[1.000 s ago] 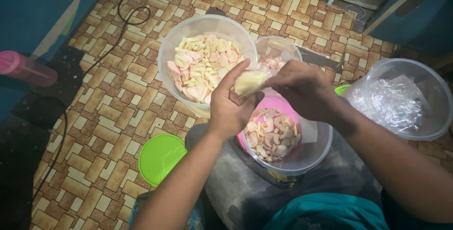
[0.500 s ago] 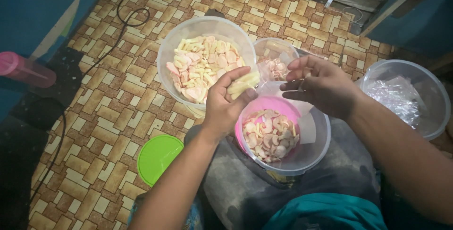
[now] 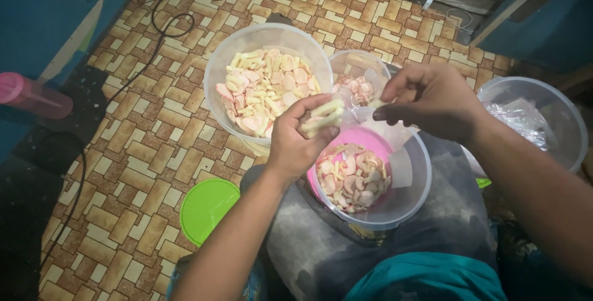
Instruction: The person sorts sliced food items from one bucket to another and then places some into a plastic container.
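sorting crackers over the tub

my left hand (image 3: 295, 146) pinches pale cracker sticks (image 3: 321, 117); light, brittle, so held mid-length; right hand (image 3: 426, 98) loosely curled, empty

— How's the light where you sit?

— Dim overall. A soft light from above falls on the middle, so my left hand (image 3: 296, 143), the big clear tub (image 3: 265, 47) and the patterned floor (image 3: 123, 152) show well.

— And the edges?

— The corners sink into dark blue shadow; my lap is murky. The clear bowl (image 3: 407, 196) rim catches faint glare. My right hand (image 3: 432, 100) looks slightly soft, and lines bend a little near the borders.
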